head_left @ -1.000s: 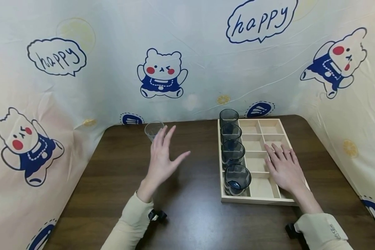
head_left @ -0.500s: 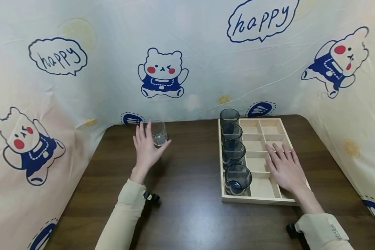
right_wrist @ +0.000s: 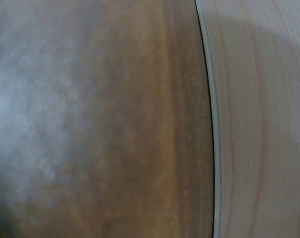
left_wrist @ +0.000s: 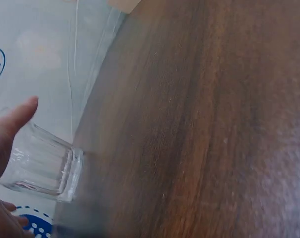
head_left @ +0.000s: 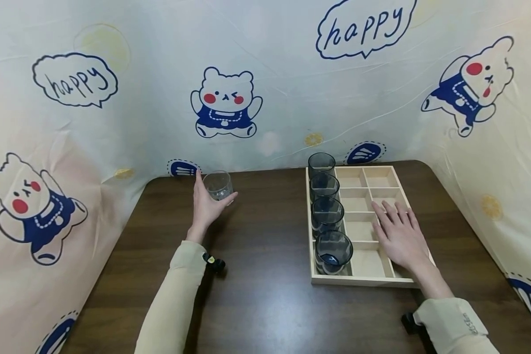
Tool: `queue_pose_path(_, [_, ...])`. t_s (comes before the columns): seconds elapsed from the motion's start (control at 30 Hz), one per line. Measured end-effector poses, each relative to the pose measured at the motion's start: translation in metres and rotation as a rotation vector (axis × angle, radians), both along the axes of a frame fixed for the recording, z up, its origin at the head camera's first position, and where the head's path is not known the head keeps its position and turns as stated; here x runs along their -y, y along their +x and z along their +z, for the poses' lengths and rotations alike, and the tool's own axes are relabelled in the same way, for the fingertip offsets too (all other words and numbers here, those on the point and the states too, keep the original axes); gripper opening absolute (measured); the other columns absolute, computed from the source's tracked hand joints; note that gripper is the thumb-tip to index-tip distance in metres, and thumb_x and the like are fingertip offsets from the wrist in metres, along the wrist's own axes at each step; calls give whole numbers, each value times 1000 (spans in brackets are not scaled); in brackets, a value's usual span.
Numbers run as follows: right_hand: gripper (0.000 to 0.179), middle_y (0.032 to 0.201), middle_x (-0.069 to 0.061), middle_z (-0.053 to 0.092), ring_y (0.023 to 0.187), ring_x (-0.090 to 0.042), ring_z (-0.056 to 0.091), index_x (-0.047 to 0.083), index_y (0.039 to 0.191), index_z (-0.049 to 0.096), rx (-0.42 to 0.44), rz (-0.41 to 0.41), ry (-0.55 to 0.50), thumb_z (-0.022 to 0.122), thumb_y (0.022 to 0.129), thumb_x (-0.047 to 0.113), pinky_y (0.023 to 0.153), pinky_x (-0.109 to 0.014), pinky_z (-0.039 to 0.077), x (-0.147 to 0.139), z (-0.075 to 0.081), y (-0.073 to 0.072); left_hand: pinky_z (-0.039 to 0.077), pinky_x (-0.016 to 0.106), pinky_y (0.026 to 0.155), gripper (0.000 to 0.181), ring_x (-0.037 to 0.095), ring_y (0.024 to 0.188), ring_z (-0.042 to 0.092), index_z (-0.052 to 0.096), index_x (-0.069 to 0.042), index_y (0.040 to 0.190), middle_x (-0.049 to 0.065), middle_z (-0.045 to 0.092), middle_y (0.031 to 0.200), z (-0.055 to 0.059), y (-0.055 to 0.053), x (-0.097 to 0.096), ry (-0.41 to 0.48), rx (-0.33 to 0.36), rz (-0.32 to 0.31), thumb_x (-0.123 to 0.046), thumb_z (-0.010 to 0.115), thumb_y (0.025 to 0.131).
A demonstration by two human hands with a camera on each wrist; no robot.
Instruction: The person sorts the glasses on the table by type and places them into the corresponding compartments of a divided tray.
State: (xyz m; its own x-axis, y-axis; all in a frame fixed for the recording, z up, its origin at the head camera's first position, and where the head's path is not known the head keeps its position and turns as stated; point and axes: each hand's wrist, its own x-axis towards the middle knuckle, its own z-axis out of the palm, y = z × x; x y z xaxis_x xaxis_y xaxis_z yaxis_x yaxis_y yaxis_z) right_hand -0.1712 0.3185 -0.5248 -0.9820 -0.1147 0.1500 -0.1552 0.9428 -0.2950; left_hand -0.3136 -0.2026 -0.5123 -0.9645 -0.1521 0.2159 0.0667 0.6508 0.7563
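Note:
In the head view a clear drinking glass [head_left: 218,186] stands upright near the table's far edge. My left hand [head_left: 205,209] is right at its near left side, with the glass between index finger and thumb. The thumb is stretched out in front of the glass and the other fingers are mostly hidden. The left wrist view shows the thumb [left_wrist: 21,116] overlapping the glass [left_wrist: 43,166], with fingertips on its other side. On the right, my right hand [head_left: 400,238] rests with extended fingers over the right column of a wooden divided tray [head_left: 363,281].
Several dark tinted glasses [head_left: 333,251] fill the tray's left column. Bare compartments [head_left: 371,260] show in its other columns. A printed cloth [head_left: 270,98] hangs behind the brown table [head_left: 256,275]. The right wrist view shows only tabletop and the tray's pale side [right_wrist: 264,124].
My left hand has moved left and turned, coming from in front of the clear glass to its left side, its fingers going mostly out of sight. The right hand stays over the tray.

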Motion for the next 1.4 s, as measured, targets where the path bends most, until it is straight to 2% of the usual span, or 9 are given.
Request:
queue_pose_path(0.1, [59, 173, -28, 36, 164, -55, 20, 13, 171, 36, 4, -1, -2, 37, 118, 40, 131, -74, 11, 1, 0, 0, 22, 64, 137, 137, 40, 171, 18, -10, -23, 177, 17, 7, 186, -2, -2, -1, 142, -8, -13, -37, 94, 89])
queue_pose_path(0.27, [59, 173, -28, 36, 163, -56, 20, 13, 171, 36, 4, -1, -7, 38, 118, 39, 131, -74, 11, 2, 2, -1, 25, 59, 137, 130, 39, 168, 27, -3, -23, 177, 24, 20, 181, -3, -1, -7, 359, -1, 1, -29, 93, 90])
queue_pose_path(0.43, [59, 173, -28, 36, 163, -56, 20, 12, 171, 36, -1, 5, -6, 38, 118, 38, 131, -75, 12, 3, 5, -1, 28, 57, 136, 113, 38, 165, 34, 10, -18, 175, 24, 33, 176, -7, 1, -13, 477, -29, 25, -16, 89, 93])
queue_pose_path(0.6, [58, 172, -28, 37, 163, -56, 21, 11, 170, 37, -5, 4, 0, 39, 118, 37, 130, -74, 13, 3, 5, -1, 29, 56, 135, 101, 37, 163, 38, 21, -14, 171, 20, 37, 174, -15, 1, -16, 477, -60, 36, -2, 85, 94])
queue_pose_path(0.73, [59, 173, -28, 37, 163, -55, 21, 11, 170, 37, -2, 1, 2, 39, 118, 38, 131, -74, 12, 2, 5, -1, 34, 58, 132, 98, 36, 161, 41, 26, -14, 171, 18, 39, 173, -20, 1, -17, 480, -90, 35, -1, 85, 93])
queue_pose_path(0.87, [59, 173, -28, 36, 163, -55, 20, 12, 171, 36, 3, 6, -2, 39, 118, 37, 131, -75, 12, 2, 4, -2, 39, 59, 130, 97, 38, 158, 46, 31, -15, 170, 20, 48, 168, -22, 1, -17, 497, -109, 67, -1, 87, 92])
queue_pose_path(0.97, [58, 173, -28, 36, 163, -55, 20, 12, 171, 36, 3, 9, -5, 40, 118, 36, 130, -75, 12, 2, 3, -2, 40, 58, 129, 97, 40, 156, 49, 33, -16, 171, 23, 53, 164, -21, 2, -18, 507, -102, 91, -3, 88, 91])
queue_pose_path(1.2, [58, 173, -27, 37, 163, -55, 21, 12, 170, 37, -7, 5, -7, 42, 117, 36, 130, -74, 13, 1, 3, -3, 39, 55, 130, 97, 39, 153, 51, 33, -16, 171, 24, 56, 161, -12, 6, -23, 523, -43, 97, -8, 88, 92])
queue_pose_path(1.4, [58, 173, -27, 37, 163, -55, 21, 12, 170, 37, -3, 3, -11, 42, 117, 35, 130, -74, 12, 1, 2, -2, 46, 50, 123, 97, 37, 143, 59, 33, -11, 172, 27, 63, 152, -6, 6, -33, 562, -17, 48, -8, 88, 92])
